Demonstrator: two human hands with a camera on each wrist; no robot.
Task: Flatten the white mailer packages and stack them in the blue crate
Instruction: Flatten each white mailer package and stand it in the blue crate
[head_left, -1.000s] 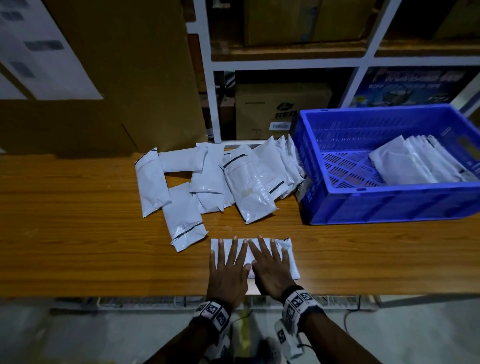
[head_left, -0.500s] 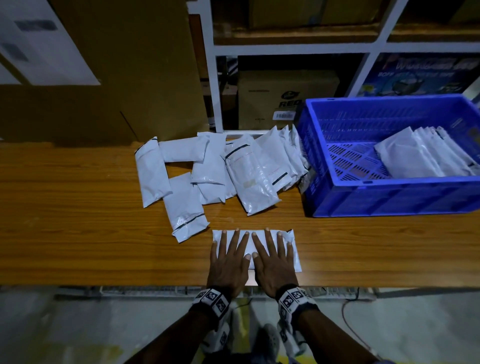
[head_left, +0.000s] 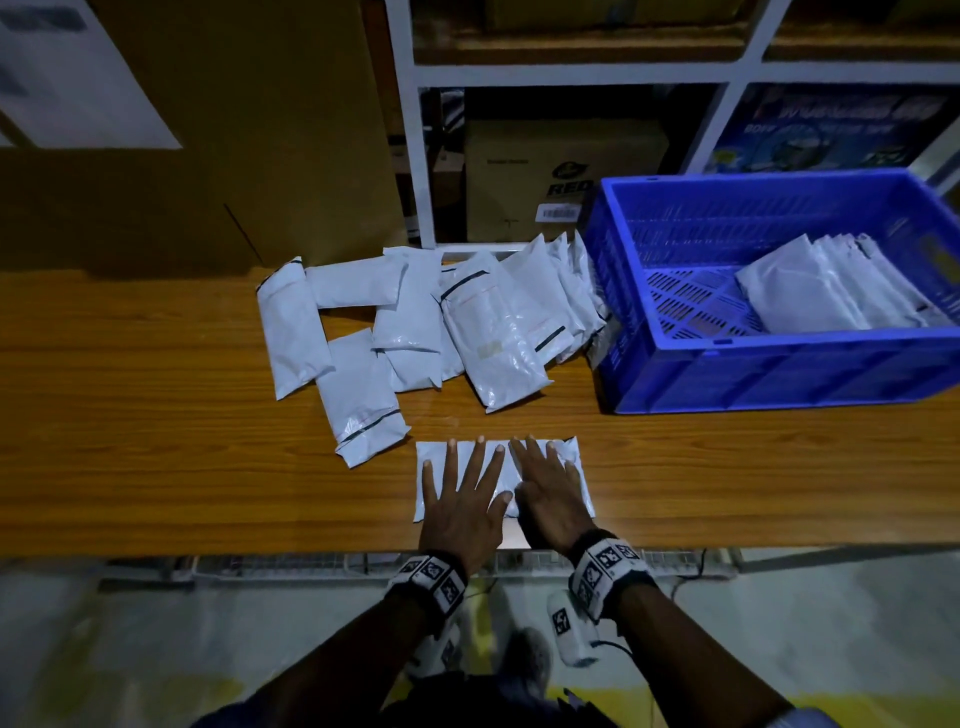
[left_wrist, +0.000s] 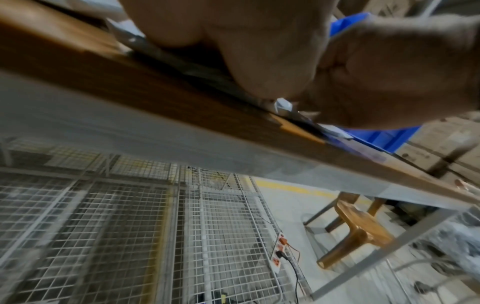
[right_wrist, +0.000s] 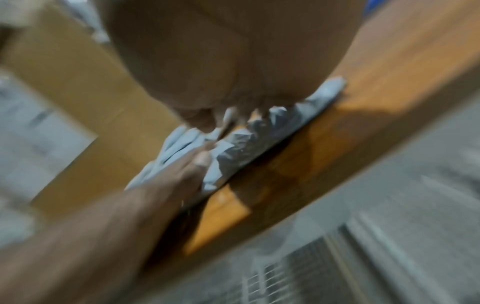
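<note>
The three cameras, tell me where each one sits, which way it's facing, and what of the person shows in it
Head: above, looking down at the table; both forearms, left hand and right hand flat on a white mailer.
Left wrist: under the left palm, facing along the table edge toward the blue crate.
Right wrist: blurred, under the right palm, facing left across the mailer.
All three share the mailer and table.

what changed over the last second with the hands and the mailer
Little changed. Both hands, left hand and right hand, stayed flat with straight fingers pressing the white mailer at the near edge of the wooden table; nothing was gripped or let go. The loose mailer pile and the mailers in the blue crate stayed put.
</note>
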